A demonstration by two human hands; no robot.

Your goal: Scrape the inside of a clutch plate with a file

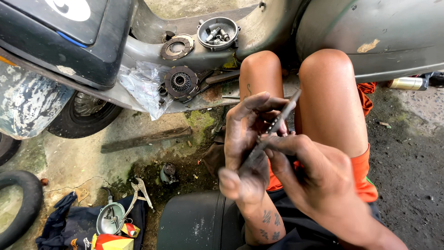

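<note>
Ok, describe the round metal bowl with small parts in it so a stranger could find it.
Start at the grey scooter floorboard. The bowl sits on its curved edge, right of a flat ringed disc. Unlike the discs, it is deep and holds loose bolts.

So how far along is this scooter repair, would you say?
Teardown looks done: clutch discs and a metal bowl of small parts sit on the scooter floorboard. In hand: the left hand and right hand work a thin metal file. Reassembly seems left.
</note>
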